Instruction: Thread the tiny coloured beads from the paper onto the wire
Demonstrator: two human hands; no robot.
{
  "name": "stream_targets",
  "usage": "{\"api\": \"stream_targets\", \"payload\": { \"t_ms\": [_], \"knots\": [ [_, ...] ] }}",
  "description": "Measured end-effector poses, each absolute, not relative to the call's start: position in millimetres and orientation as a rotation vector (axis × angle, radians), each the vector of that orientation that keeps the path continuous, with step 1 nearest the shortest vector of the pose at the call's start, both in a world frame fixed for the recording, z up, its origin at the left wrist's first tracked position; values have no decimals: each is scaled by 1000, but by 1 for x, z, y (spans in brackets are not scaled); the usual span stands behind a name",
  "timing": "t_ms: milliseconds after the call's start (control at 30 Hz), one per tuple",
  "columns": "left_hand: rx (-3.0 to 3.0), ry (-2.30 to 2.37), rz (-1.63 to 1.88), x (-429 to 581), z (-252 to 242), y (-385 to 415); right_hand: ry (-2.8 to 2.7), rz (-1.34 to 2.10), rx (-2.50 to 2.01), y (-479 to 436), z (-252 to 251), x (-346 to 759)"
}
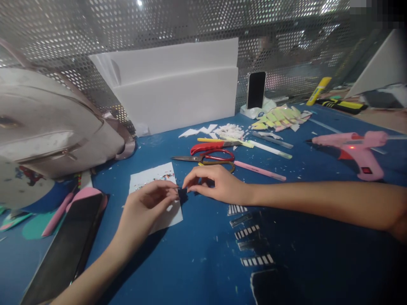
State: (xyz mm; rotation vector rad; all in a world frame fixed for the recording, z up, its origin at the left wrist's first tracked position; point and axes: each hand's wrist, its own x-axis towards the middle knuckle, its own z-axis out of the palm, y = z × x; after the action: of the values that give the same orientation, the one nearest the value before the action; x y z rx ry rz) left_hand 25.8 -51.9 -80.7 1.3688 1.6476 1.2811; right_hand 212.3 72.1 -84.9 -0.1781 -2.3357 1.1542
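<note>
A small black piece (182, 194) is pinched between the fingertips of both hands; its material is too small to tell. My left hand (148, 207) grips its left edge, held over a white paper sheet (170, 216) scattered with tiny coloured bits. From the other side, my right hand (219, 183) closes thumb and forefinger on its right edge. Just behind the right hand lie dark-bladed scissors (187, 159) with red and brown handles. Below the right wrist runs a column of small black-and-white striped strips (247, 231) and dark strips (251, 245).
At right rests a pink glue gun (352, 146), its red light on. Behind are a red-handled cutter (206, 147), pens (260, 170), white scraps (230, 131) and a propped phone (256, 90). A backpack (57, 123) and a large dark phone (63, 250) occupy the left.
</note>
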Motion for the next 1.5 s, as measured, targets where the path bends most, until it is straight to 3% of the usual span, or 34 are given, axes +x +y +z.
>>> {"api": "stream_targets", "payload": {
  "t_ms": [200, 1500],
  "knots": [
    [1136, 1567, 1372, 45, -82, -57, -2370, 1016, -97, 71, -86, 215],
    [1251, 1550, 1314, 46, -85, -58, -2488, 655, 35, 68, -94, 214]
  ]
}}
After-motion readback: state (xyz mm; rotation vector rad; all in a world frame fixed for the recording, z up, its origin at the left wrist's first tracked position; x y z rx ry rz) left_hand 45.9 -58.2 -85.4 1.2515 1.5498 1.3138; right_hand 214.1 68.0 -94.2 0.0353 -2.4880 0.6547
